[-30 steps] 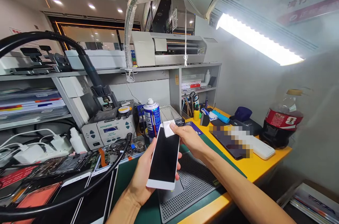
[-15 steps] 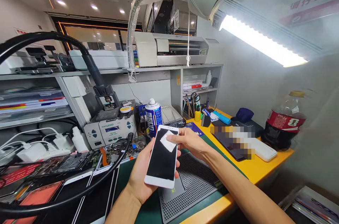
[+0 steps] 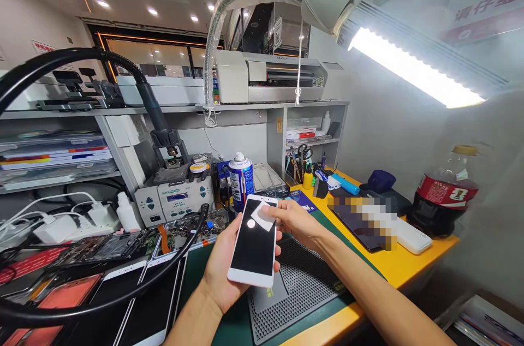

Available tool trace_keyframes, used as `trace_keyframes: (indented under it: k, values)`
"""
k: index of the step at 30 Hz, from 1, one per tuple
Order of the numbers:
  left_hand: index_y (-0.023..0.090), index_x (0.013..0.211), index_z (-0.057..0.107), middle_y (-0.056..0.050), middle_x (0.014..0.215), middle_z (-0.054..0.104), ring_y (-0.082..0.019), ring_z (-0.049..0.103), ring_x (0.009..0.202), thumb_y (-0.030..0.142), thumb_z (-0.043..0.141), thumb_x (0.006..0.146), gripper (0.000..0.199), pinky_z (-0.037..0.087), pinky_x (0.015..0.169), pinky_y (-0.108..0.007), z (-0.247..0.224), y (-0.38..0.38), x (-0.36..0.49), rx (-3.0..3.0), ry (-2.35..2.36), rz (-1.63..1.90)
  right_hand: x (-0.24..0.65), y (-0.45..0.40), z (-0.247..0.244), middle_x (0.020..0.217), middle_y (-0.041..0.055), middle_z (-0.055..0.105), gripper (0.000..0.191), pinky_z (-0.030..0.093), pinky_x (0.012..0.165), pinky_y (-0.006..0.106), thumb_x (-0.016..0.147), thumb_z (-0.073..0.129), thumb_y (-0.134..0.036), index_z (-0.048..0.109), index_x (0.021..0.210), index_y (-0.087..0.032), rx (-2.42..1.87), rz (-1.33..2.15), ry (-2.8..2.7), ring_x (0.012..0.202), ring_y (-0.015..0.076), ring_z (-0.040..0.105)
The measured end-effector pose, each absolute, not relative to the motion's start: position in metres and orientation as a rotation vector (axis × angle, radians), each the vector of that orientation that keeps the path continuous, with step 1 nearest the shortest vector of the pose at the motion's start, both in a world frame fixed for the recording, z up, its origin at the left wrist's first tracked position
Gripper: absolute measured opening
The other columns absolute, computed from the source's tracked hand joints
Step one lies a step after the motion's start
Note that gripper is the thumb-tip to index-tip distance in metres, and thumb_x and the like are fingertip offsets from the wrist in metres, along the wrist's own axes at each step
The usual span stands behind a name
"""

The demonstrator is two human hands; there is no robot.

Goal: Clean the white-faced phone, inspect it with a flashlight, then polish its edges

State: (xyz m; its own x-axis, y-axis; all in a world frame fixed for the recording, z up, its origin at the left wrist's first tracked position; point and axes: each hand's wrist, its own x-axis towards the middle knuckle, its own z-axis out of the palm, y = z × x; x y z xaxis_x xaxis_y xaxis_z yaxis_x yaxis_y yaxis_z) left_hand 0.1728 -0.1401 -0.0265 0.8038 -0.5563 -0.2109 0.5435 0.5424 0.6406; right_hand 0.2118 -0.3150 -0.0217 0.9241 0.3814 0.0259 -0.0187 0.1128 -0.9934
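A white-framed smartphone (image 3: 252, 250) with a dark screen lies face up in my left hand (image 3: 223, 264), whose fingers wrap round behind it and show at its right edge. My right hand (image 3: 292, 220) pinches a small white wipe (image 3: 262, 218) and presses it on the upper part of the screen. A round bright reflection shows on the glass. Below the phone lies a grey perforated mat (image 3: 303, 280) on a green work mat (image 3: 200, 269).
At left are phone screens (image 3: 151, 302), a black hose (image 3: 135, 302) and a grey rework station (image 3: 174, 198). A blue spray can (image 3: 241, 179) stands behind the phone. To the right are a dark phone (image 3: 352, 226), a white power bank (image 3: 413, 236) and a cola bottle (image 3: 444, 193). A lamp (image 3: 413, 65) hangs above.
The whole view has shifted slightly, with things appearing a little farther right. The phone is tilted slightly differently, and a lamp reflection now shows on its screen. Both hands keep their hold.
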Motion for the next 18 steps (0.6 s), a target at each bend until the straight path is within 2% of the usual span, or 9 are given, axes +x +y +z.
trace_keyframes:
  k: [3,6,13,16,18]
  values:
    - [0.007,0.117,0.068,-0.020,0.102,0.072,-0.028,0.069,0.075,0.052,0.046,0.098,0.054,0.056,0.065,-0.042,-0.028,-0.141,0.173,0.744,-0.025,-0.634,0.213,-0.316,-0.023,0.067,0.0007,0.061,0.036,0.035,0.051,0.020,0.078,0.080,-0.046,0.067,0.078,-0.012,-1.419,0.298,-0.304,0.052,0.0071,0.048]
    - [0.006,0.119,0.067,-0.021,0.104,0.071,-0.028,0.068,0.076,0.052,0.046,0.098,0.055,0.056,0.066,-0.042,-0.027,-0.141,0.172,0.745,-0.038,-0.617,0.215,-0.320,-0.023,0.071,0.0018,0.063,0.034,0.042,0.054,0.021,0.079,0.078,-0.044,0.068,0.085,-0.012,-1.412,0.310,-0.301,0.054,0.0085,0.054]
    - [0.006,0.115,0.068,-0.020,0.097,0.072,-0.028,0.067,0.073,0.055,0.046,0.097,0.057,0.056,0.063,-0.042,-0.027,-0.144,0.170,0.802,-0.038,-0.673,0.217,-0.330,-0.021,0.078,0.0038,0.069,0.032,0.050,0.053,0.023,0.067,0.086,-0.029,0.068,0.088,-0.014,-1.472,0.370,-0.351,0.061,0.0137,0.062]
    - [0.006,0.114,0.069,-0.019,0.097,0.072,-0.028,0.068,0.073,0.056,0.046,0.097,0.057,0.056,0.063,-0.042,-0.028,-0.145,0.170,0.797,-0.046,-0.701,0.218,-0.333,-0.022,0.079,0.0043,0.070,0.035,0.051,0.052,0.023,0.066,0.088,-0.028,0.067,0.090,-0.015,-1.497,0.382,-0.356,0.062,0.0150,0.063]
    - [0.006,0.114,0.069,-0.020,0.098,0.072,-0.028,0.068,0.073,0.055,0.047,0.097,0.056,0.056,0.064,-0.042,-0.028,-0.144,0.170,0.782,-0.043,-0.706,0.219,-0.335,-0.021,0.080,0.0047,0.070,0.039,0.053,0.053,0.024,0.068,0.088,-0.034,0.067,0.094,-0.015,-1.510,0.357,-0.332,0.063,0.0153,0.064]
